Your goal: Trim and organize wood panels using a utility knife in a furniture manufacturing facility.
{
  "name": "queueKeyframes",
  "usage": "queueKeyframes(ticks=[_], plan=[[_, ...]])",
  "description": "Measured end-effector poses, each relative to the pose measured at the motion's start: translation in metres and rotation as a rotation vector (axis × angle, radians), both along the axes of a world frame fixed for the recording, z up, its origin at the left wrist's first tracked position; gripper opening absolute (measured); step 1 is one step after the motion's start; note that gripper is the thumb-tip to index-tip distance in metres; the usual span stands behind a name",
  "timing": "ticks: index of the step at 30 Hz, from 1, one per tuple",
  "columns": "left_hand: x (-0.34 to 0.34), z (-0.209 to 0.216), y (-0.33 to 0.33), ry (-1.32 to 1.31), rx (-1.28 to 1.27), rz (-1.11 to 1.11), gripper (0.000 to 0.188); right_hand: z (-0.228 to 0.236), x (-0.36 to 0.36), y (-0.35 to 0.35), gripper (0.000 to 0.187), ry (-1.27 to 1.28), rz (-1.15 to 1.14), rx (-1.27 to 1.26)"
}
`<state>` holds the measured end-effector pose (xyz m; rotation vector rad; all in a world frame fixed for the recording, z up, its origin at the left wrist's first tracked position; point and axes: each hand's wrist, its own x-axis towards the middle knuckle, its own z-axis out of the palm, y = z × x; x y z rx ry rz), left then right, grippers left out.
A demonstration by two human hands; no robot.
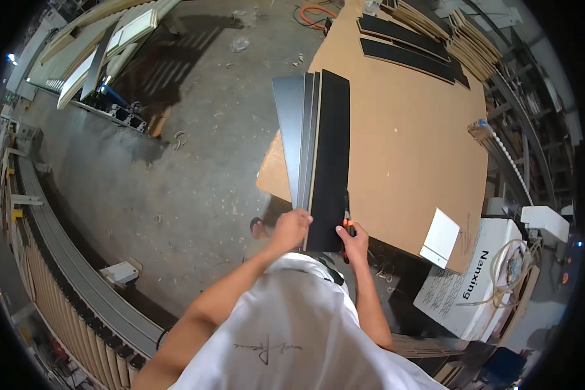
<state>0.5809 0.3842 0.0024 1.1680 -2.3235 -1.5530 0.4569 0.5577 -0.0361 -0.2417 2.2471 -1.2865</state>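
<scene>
Several long, narrow boards lie fanned at the left edge of the work table, pointing away from me. The top one is a black board [331,149] with a pale edge; a grey-blue board [288,123] sticks out on its left. My left hand [294,227] is closed at the near left edge of these boards; its fingertips are partly hidden. In my right hand [353,243] is a slim orange-and-black utility knife [348,222], its tip pointing away along the black board's right edge. That thumb rests against the near right corner of the board.
The brown table [409,156] carries more black boards [406,60] and stacked strips [471,42] at its far end. A white panel piece [441,237] lies at the near right corner, by a white box [465,279]. A conveyor rail [65,240] runs along the left.
</scene>
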Motion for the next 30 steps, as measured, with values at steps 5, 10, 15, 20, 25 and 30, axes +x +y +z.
queueKeyframes(ticks=[5,10,15,20,25,30], plan=[[-0.044,-0.013,0.032,0.148,0.027,-0.044,0.023,0.008,-0.030,0.022,0.029,-0.028,0.045,0.172],[-0.092,-0.004,0.068,0.084,-0.070,-0.173,0.026,-0.007,-0.048,0.051,0.028,0.070,0.028,0.173],[-0.112,0.000,0.076,0.348,-0.021,-0.448,0.033,0.005,-0.067,0.068,0.038,-0.063,-0.302,-0.259],[-0.075,-0.013,0.056,0.229,-0.443,-0.307,0.059,0.000,-0.099,0.088,0.019,0.206,0.021,0.248],[-0.019,-0.023,0.035,-0.117,-0.538,0.024,0.064,-0.016,-0.110,0.096,0.008,-0.157,-0.030,0.013],[0.004,-0.043,0.028,-0.150,-0.211,0.190,0.050,-0.004,-0.107,0.087,0.007,-0.169,-0.038,0.041]])
